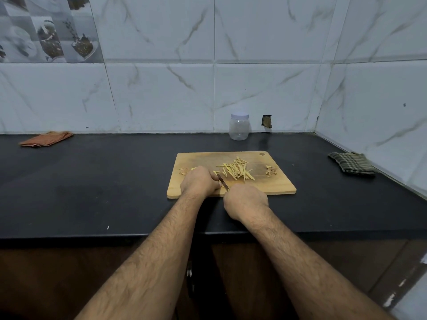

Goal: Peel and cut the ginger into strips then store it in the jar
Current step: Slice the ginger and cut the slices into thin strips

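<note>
both hands' fingers [213, 179] curl just beside ginger strips [238, 170].

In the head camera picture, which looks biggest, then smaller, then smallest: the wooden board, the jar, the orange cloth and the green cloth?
1. Cutting board, clearly the largest.
2. Orange cloth and green checked cloth: they look about alike, so I won't rank them.
3. Jar looks smallest, though it stands farther back, so that's less sure.

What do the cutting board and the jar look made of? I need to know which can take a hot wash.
Cutting board: apparently wood or bamboo, matt tan with faint grain and a hanging hole. Jar: clear, probably plastic, judging by its soft dull sheen, with a pale opaque screw lid, likely plastic too.
</note>
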Motion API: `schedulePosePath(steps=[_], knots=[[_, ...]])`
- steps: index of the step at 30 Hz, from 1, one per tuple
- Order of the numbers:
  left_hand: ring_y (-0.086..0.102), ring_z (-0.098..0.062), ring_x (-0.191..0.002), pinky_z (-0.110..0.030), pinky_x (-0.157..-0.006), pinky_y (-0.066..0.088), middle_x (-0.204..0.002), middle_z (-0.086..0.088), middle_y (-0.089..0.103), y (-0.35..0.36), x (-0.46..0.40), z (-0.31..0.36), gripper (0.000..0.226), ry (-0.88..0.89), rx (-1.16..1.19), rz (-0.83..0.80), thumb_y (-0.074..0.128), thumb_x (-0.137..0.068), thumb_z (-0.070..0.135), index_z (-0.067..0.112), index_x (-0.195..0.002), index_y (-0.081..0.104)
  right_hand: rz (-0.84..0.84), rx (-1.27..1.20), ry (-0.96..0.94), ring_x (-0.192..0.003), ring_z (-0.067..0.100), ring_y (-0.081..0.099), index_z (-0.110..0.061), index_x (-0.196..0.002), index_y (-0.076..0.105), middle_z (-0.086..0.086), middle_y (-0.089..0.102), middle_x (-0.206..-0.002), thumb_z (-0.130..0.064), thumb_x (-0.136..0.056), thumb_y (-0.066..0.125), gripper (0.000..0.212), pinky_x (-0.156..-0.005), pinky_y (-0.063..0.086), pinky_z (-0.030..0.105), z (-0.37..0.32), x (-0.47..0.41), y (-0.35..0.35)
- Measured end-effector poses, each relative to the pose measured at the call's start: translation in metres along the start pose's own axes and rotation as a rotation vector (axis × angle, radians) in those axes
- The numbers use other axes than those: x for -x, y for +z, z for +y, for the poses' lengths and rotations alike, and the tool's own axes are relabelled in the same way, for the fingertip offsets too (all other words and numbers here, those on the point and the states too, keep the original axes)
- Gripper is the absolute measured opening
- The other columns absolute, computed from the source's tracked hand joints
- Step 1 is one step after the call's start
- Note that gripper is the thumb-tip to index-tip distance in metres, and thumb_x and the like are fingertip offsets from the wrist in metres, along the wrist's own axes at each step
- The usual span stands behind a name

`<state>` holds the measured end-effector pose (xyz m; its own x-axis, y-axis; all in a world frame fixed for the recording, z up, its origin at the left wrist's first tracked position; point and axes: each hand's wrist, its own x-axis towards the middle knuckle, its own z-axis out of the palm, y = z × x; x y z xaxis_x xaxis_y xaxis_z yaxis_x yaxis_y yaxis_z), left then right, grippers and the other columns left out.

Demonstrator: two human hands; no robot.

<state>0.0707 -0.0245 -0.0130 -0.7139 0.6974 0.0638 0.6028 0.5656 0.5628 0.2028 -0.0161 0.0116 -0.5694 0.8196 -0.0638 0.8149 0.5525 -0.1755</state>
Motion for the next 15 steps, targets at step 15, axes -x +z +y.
schedulePosePath(steps=[15], knots=[[0.062, -0.015, -0.102, -0.027, -0.072, 0.044, -0.108, 0.009, 0.072, 0.0006, -0.0018, 0.0015, 0.019, -0.003, 0.001, 0.006, 0.072, -0.088, 0.03, 0.034, -0.106, 0.077, -0.05, 0.012, -0.017, -0.082, 0.02, 0.059, -0.02, -0.105, 0.058, 0.0, 0.053, -0.081, -0.026, -0.102, 0.046, 0.014, -0.086, 0.057, 0.038, -0.0015, -0.0041, -0.0088]])
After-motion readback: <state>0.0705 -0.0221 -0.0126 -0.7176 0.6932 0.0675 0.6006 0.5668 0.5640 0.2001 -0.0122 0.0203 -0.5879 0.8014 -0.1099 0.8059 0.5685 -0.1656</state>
